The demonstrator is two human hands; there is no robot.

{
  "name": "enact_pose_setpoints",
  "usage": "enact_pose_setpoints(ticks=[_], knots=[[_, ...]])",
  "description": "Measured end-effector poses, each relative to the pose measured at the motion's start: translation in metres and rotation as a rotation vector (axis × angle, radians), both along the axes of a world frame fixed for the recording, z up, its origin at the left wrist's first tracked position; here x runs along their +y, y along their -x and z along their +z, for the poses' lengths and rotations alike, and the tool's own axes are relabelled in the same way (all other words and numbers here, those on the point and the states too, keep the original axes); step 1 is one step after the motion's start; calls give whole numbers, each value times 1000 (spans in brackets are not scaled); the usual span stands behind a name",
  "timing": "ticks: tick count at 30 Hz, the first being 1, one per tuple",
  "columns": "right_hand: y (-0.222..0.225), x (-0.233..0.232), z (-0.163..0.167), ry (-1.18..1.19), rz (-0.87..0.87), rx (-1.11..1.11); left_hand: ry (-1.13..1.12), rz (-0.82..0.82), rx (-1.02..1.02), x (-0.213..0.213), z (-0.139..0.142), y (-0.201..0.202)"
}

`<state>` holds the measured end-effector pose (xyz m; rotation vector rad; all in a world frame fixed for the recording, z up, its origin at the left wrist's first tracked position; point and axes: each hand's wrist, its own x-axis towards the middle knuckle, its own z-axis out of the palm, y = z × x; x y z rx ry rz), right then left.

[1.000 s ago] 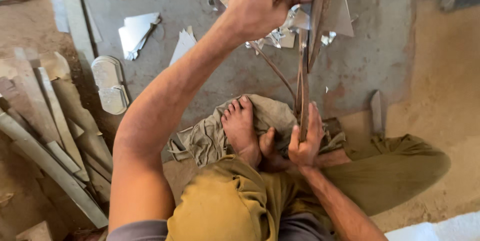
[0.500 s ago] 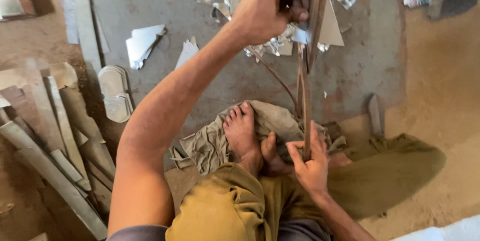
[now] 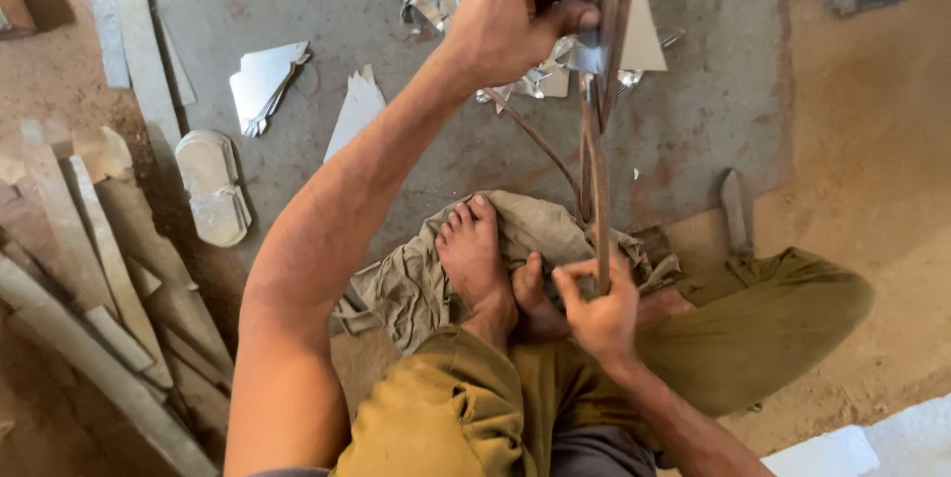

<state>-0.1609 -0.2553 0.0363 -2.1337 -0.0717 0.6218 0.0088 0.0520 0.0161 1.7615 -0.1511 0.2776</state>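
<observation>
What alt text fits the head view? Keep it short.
Seen from above, a seated person's left hand grips the top of long metal shears while the right hand holds the lower end, near a bare foot resting on a crumpled cloth. Shiny sheet-metal scraps lie on the grey floor slab; wooden strips lie at left.

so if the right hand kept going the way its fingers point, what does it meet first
The right hand pinches the long upright strip, fingers pointing away from the body. Straight on it would likely meet the crumpled cloth first, though depth is unclear from above.
</observation>
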Motion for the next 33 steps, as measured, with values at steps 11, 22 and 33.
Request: enact_pose_setpoints(ticks=[11,22,33], knots=[[-29,42,6,-312,190,-326,568,726,-114,2,-57,79],[1,106,-150,-96,472,101,-334,862,336,-93,-78,246],[-13,108,-155,-91,850,-350,-319,431,365,-57,-55,242]])
